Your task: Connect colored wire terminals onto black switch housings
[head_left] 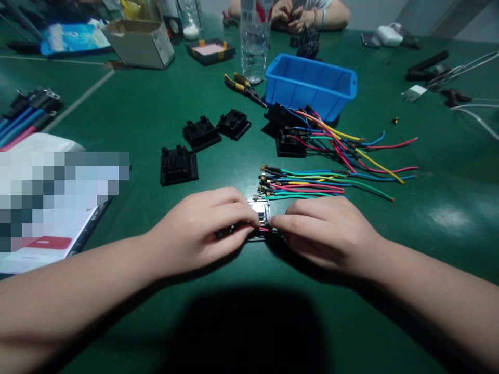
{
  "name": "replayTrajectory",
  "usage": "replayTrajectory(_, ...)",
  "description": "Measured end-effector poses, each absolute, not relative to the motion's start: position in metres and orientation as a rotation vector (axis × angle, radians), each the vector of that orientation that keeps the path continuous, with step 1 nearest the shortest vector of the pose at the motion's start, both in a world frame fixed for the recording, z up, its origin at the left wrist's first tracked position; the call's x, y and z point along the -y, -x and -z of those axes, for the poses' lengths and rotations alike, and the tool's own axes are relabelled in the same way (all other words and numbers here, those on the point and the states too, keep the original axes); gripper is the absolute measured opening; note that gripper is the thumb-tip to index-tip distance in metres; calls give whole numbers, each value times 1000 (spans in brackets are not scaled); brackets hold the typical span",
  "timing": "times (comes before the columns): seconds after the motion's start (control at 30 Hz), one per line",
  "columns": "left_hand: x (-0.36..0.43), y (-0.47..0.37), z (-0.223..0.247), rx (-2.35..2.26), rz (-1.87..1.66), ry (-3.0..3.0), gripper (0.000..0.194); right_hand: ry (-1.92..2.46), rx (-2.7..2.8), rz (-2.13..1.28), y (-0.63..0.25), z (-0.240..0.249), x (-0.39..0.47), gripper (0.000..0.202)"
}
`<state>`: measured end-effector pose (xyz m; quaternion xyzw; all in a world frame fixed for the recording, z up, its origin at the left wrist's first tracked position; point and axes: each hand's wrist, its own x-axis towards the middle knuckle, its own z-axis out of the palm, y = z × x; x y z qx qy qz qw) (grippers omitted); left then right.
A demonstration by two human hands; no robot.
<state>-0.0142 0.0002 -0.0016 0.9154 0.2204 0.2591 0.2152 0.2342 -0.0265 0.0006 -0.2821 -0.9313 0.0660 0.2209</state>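
A small square black plastic housing (266, 210) with shiny metal inside lies low over the green table, between my two hands. My left hand (212, 221) is closed at its left side, with thumb and forefinger pinched together over it. From the tip of that thumb a short bit of red wire (264, 229) shows; the rest of it is hidden. My right hand (331, 226) has its fingers curled, and its forefinger tip presses the housing's right edge. Just beyond my hands lies a row of coloured wires (304, 185) with brass-coloured terminals.
Several black housings (178, 165) lie behind my left hand. Wired housings (290, 143) sit before a blue bin (312, 85). Pliers (244, 88) and a water bottle (254, 47) stand nearby. A partly blurred-out device (93, 218) is at left. Another person's hands (292, 18) are across the table.
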Motion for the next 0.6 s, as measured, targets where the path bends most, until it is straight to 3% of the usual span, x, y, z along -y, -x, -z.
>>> replayTrajectory(0.37,-1,14,0,-585,-757,-2621,15,784,2621,85,-234,3,27,30)
replayTrajectory(0.6,5,14,-1,-544,-785,-2688,16,779,2654,78,-236,2,27,30)
